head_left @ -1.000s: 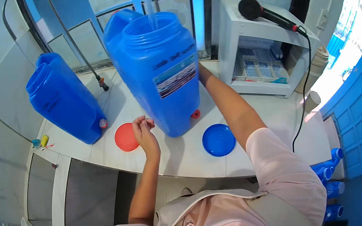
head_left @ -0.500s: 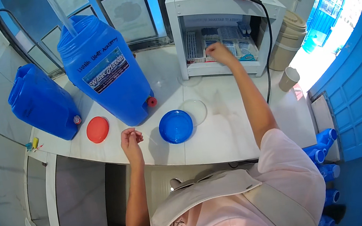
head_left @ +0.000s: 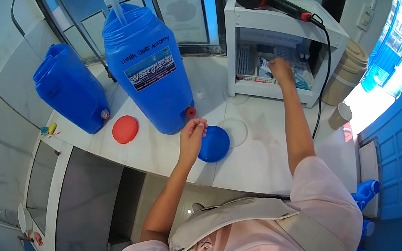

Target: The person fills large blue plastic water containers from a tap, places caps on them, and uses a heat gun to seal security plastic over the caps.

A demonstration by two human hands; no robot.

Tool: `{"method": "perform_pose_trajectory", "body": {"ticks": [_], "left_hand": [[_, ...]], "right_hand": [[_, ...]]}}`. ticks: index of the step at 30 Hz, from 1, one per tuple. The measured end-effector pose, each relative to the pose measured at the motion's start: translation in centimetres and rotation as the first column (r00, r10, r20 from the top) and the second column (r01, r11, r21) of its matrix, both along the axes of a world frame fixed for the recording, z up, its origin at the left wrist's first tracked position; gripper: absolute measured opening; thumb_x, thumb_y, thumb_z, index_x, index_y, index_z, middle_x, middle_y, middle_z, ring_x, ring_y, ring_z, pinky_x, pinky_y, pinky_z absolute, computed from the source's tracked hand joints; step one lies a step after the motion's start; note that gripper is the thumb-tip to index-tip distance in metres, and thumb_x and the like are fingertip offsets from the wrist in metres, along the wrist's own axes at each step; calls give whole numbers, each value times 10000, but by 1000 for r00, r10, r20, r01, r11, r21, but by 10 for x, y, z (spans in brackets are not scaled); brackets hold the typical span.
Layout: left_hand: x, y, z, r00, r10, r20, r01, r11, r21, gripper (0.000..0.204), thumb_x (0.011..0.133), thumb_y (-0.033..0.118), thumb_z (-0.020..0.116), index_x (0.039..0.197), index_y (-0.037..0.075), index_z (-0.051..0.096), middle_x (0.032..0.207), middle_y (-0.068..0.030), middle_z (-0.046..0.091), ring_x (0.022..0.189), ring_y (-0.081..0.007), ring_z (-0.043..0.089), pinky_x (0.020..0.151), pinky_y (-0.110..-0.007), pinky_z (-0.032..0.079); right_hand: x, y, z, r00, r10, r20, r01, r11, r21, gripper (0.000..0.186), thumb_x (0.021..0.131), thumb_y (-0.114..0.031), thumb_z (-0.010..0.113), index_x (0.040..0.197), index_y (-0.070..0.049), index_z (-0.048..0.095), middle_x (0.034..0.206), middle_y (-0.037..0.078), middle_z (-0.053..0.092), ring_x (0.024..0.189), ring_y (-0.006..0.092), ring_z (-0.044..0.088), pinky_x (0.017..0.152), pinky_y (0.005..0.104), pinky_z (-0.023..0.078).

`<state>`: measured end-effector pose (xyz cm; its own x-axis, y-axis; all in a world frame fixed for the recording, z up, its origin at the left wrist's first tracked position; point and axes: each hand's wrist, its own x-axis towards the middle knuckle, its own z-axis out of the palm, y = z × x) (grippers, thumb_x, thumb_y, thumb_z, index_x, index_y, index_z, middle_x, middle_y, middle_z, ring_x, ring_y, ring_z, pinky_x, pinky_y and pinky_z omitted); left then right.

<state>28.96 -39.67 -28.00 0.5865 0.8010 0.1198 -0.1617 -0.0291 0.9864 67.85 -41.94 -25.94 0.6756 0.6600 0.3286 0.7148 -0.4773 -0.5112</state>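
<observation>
Head view: left hand (head_left: pixel 192 136), fingers curled loosely, touching round blue plastic lid (head_left: pixel 213 144) on white worktop (head_left: pixel 264 157); tall blue plastic water drum (head_left: pixel 148 70) just behind; right hand (head_left: pixel 280 69) inside white open-fronted cabinet (head_left: pixel 281 34), grip cannot be told.

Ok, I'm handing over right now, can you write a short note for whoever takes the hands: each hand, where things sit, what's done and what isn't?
Left hand: loosely curled at the edge of the blue lid lying on the counter; whether it grips anything is unclear.
Right hand: reaching into the white shelf unit, fingers among the small packets; grasp unclear.
Large blue container stands open-topped, a tube running into its mouth, red tap at its base. Smaller blue container stands to its left, red lid beside it.
Done: both lids off. Left: nothing taken out of the shelf yet.
</observation>
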Motion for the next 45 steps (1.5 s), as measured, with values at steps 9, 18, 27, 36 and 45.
{"method": "perform_pose_trajectory", "body": {"ticks": [9,18,27,36,45], "left_hand": [[24,-5,-5,995,76,65,-57,966,-251,180,845,186,611,940,34,594,814,-11,583,699,-49,509,645,-171,404],[1,-2,-40,977,212,-14,-210,954,-213,116,803,115,653,778,9,611,712,5,575,609,-50,477,568,-194,379],[-40,3,-47,990,135,-31,-138,955,-261,85,783,93,659,814,34,606,716,11,576,623,-50,470,572,-185,363],[-29,2,-38,941,339,-9,-339,939,-48,112,818,106,612,809,-5,616,739,-40,585,638,-98,510,575,-220,405],[20,32,-61,744,613,-264,-195,578,793,123,795,66,565,885,16,632,1093,-249,525,842,-406,583,741,-422,487]], "right_hand": [[-221,-49,-8,654,631,-418,-552,775,308,272,838,-187,597,1091,-91,620,825,118,652,723,128,583,689,266,453],[-245,-45,-36,398,520,-756,-341,848,404,196,832,-134,578,904,40,632,684,26,598,604,72,511,571,206,415],[-252,-31,-62,492,515,-702,-427,845,322,196,806,-147,549,787,21,649,648,50,612,567,101,561,533,223,430],[-220,-24,-8,669,585,-459,-540,806,240,201,838,-187,550,873,-9,635,767,79,624,683,155,576,614,257,452],[-34,-9,210,485,-246,839,47,966,256,378,749,-241,536,1056,-29,596,1081,218,575,1023,341,547,881,413,422]]}}
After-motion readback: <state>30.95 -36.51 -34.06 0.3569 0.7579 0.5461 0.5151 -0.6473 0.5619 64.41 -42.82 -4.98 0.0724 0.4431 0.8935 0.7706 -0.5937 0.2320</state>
